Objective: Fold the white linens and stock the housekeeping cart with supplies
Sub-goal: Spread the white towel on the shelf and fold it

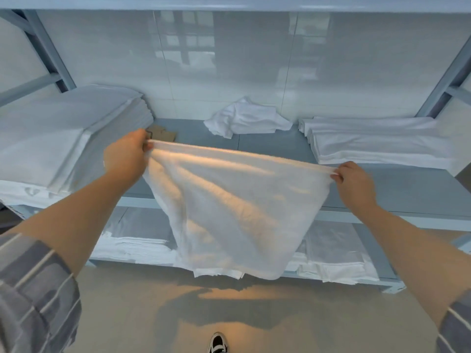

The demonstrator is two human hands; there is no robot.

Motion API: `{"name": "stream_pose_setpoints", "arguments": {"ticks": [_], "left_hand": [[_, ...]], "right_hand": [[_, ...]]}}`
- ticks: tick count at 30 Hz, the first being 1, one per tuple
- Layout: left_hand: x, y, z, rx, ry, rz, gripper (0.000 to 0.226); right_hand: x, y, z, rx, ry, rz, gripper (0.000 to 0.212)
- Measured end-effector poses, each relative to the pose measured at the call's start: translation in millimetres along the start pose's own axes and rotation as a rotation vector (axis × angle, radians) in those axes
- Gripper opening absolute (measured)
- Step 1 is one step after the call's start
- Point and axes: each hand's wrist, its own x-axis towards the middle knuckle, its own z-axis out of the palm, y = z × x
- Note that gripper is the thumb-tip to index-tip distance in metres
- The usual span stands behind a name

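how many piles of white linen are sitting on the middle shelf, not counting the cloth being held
3. A tall folded stack at the left end, a crumpled heap at the back centre, and a lower folded stack on the right. The held cloth may hide more.

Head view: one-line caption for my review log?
Left hand and right hand pinch a white towel spread before the linen shelf.
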Motion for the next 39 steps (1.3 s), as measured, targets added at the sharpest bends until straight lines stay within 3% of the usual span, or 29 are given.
{"name": "stream_pose_setpoints", "arguments": {"ticks": [2, 5, 7, 9, 11, 12, 16, 21, 25, 32, 34, 37, 39], "left_hand": [[-7.9, -2.2, 17.3, 0.118, -0.103, 0.013, 0.021], [-9.1, -5.5, 48.7, 0.024, -0.129, -0.128, 0.018], [-1.4, -5.3, 75.5, -0.282, -0.136, -0.339, 0.008], [11.8, -0.1, 103.1, -0.739, -0.164, -0.623, 0.011], [31.6, 6.5, 126.6, -1.093, -0.179, -0.839, 0.019], [43.3, 7.4, 138.0, -1.155, -0.188, -0.859, 0.021], [92.6, -0.1, 189.4, -1.219, -0.142, -0.698, 0.012], [127.6, -15.0, 261.2, -1.148, -0.208, -0.637, 0.015], [145.3, -21.7, 314.6, -1.066, -0.15, -0.553, 0.024], [144.7, -27.7, 400.1, -0.634, -0.184, -0.37, 0.009], [148.3, -27.1, 410.7, -0.632, -0.222, -0.329, 0.023], [151.7, -14.7, 410.8, -0.618, -0.297, -0.203, 0.068], [143.2, 7.4, 407.9, -0.417, -0.238, -0.056, 0.07]], "right_hand": [[5.8, 0.9, 5.0, -0.1, -0.127, 0.003, 0.021], [20.6, -0.4, 15.4, -0.145, -0.187, 0.086, 0.024], [33.2, -1.7, 27.0, -0.11, -0.169, 0.148, 0.023], [45.3, -1.8, 43.9, -0.003, -0.142, 0.226, 0.019], [63.1, -1.9, 62.8, 0.246, -0.099, 0.39, 0.01], [73.8, -2.4, 72.8, 0.4, -0.083, 0.488, 0.006], [120.7, 0.1, 115.0, 0.753, 0.118, 0.619, 0.018], [154.3, 11.1, 174.5, 0.612, 0.084, 0.63, 0.014], [175.3, 17.5, 218.7, 0.549, 0.112, 0.594, 0.008], [195.0, 27.5, 296.5, 0.43, -0.054, 0.471, 0.051], [199.8, 28.3, 311.6, 0.422, -0.123, 0.439, 0.061], [202.2, 27.3, 323.9, 0.346, -0.233, 0.386, 0.08], [197.7, 13.6, 327.3, 0.214, -0.243, 0.322, 0.081]]}}
